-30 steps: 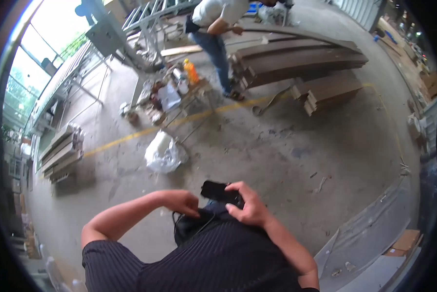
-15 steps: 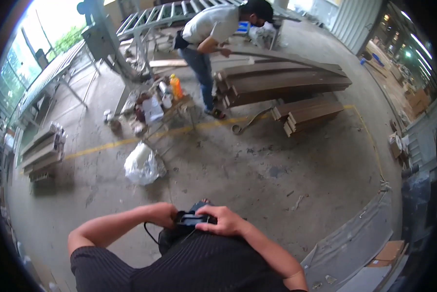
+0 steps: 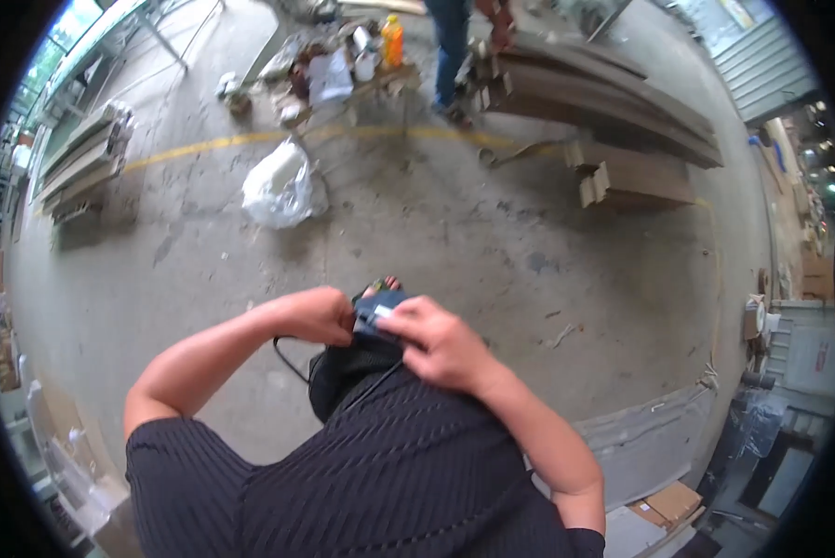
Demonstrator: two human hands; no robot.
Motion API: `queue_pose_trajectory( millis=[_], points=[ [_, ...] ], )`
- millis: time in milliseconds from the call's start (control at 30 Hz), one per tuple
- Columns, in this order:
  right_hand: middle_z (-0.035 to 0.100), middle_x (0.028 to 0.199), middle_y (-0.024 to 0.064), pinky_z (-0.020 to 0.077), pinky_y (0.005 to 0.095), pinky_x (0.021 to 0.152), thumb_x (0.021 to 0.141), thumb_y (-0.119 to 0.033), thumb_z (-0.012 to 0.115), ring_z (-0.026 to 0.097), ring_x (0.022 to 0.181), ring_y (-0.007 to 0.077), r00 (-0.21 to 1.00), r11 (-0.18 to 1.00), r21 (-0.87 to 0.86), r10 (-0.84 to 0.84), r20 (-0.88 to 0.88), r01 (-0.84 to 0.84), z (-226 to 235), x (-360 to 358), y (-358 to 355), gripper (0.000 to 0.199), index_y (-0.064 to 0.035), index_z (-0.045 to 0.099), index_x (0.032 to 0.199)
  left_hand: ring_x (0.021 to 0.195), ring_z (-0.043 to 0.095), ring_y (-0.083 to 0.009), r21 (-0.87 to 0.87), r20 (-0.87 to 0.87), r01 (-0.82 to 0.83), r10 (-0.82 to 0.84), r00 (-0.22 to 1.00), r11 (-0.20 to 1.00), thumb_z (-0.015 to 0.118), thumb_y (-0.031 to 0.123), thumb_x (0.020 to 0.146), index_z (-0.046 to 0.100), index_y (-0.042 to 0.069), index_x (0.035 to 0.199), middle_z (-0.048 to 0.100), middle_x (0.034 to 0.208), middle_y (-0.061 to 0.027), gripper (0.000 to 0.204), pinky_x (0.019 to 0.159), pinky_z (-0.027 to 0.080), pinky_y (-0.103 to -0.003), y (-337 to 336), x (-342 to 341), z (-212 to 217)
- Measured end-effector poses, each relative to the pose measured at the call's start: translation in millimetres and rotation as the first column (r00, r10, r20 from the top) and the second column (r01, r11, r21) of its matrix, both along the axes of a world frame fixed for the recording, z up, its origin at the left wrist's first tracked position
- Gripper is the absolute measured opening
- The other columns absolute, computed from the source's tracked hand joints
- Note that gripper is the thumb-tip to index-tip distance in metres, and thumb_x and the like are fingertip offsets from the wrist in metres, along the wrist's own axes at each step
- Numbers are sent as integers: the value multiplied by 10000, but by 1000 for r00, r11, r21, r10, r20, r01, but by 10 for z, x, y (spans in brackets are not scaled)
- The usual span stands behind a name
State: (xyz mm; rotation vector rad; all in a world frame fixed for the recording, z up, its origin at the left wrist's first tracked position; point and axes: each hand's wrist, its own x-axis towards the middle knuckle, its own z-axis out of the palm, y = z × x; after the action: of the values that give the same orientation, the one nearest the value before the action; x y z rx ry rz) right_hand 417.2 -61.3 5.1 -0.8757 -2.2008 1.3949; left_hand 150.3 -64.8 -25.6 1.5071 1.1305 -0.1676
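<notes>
In front of my waist I hold a small dark boxy device (image 3: 369, 319) with a light patch on top; its exact kind cannot be made out. My left hand (image 3: 320, 316) is closed at its left side, fingertips hidden. From the right, my right hand (image 3: 443, 344) grips it, thumb and fingers over its upper face. A thin black cable (image 3: 290, 361) loops out below my left hand. Beneath the device hangs a black mesh-like item (image 3: 332, 379), against my dark ribbed shirt (image 3: 343, 474). Part of a foot shows just beyond the device.
A clear plastic bag (image 3: 284, 186) with white contents lies on the concrete floor ahead. Beyond a yellow floor line are a cluttered low stand with an orange bottle (image 3: 392, 42), brown board stacks (image 3: 613, 98) and a person's legs (image 3: 451, 56). Cardboard (image 3: 668, 505) lies at lower right.
The view has tilted down, so the floor items sit higher and the co-worker's upper body has left the picture. My right fingers have shifted across the device's top.
</notes>
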Motion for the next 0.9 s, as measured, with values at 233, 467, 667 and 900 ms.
queue_pose_trajectory(
  millis=[233, 467, 667, 900],
  points=[
    [574, 1232, 165, 508, 394, 930, 796, -70, 683, 601, 1088, 363, 957, 959, 10, 282, 67, -283, 454, 94, 26, 420, -105, 664, 1214, 666, 663, -229, 120, 43, 15, -20, 999, 993, 669, 169, 769, 712, 20, 878, 690, 736, -154, 189, 658, 522, -361, 3, 42, 172],
    [560, 1194, 132, 485, 394, 946, 868, -251, 729, 602, 1074, 331, 935, 934, -40, 354, -13, -354, 540, 55, 88, 399, -116, 658, 1237, 661, 617, -169, 134, 7, -35, 35, 999, 990, 666, 199, 818, 703, 22, 892, 674, 725, -129, 196, 658, 506, -344, -69, -12, 200],
    [522, 1375, 142, 444, 386, 1036, 913, -299, 667, 550, 1218, 335, 940, 938, -58, 339, -45, -341, 293, 6, 58, 434, -111, 622, 1302, 682, 615, -144, 107, 53, -29, 24, 998, 994, 686, 187, 843, 699, 8, 904, 686, 731, -99, 190, 678, 508, -338, -110, -195, 101],
    [567, 1340, 168, 451, 383, 1028, 899, -242, 679, 575, 1196, 328, 932, 932, -151, 295, -209, -329, 214, 52, -7, 419, -65, 641, 1277, 733, 631, -141, 58, 38, 92, -94, 995, 994, 682, 166, 847, 704, 9, 949, 694, 770, -84, 189, 725, 519, -321, -36, -232, 169]
  ],
)
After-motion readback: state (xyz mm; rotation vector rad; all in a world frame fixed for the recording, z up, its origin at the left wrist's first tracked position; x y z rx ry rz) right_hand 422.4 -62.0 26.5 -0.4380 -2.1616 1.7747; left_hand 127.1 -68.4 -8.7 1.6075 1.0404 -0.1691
